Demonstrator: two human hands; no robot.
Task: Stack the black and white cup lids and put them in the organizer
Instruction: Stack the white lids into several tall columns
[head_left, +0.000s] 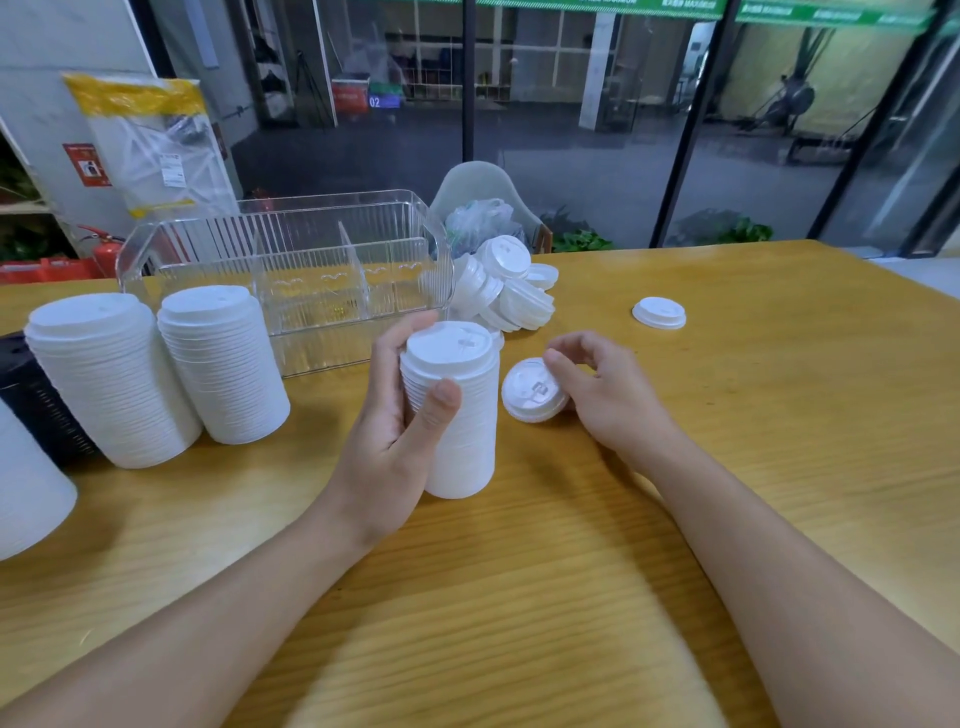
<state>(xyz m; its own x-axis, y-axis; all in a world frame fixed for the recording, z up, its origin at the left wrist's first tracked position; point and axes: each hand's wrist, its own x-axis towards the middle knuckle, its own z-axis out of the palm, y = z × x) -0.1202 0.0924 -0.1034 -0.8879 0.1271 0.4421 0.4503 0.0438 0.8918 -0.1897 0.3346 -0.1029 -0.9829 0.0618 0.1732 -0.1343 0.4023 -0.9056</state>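
- The tall stack of white lids (457, 415) stood upright near the middle of the tabletop (519, 597), and my left hand (395, 415) held it, thumb in front and fingers curled round the back; that grip was clamped around the stack's side.
- Just to its right, a single white lid (532, 391) was tilted on edge, facing me, pinched in the grip of my right hand (602, 387), thumb on its upper rim and the other fingers curled behind it.
- That lid and the held stack were close but not touching.
- Behind the stack sat the clear organizer (291, 260), a ribbed transparent box with dividers; I could see no lids inside its compartments.
- Against the organizer's right end lay a loose heap of white lids (506, 291), some stacked on their sides.
- Further right, one lone white lid (658, 313) lay flat on the tabletop, well apart from the heap.
- On my left stood two finished white stacks (156, 374), leaning side by side in front of the organizer.
- A black stack (36, 400) showed partly behind them at the left edge, and another white stack (28, 488) was cut off by the frame.
- Beyond the tabletop stood a pale chair (480, 189) with a plastic bag (480, 221) on it.
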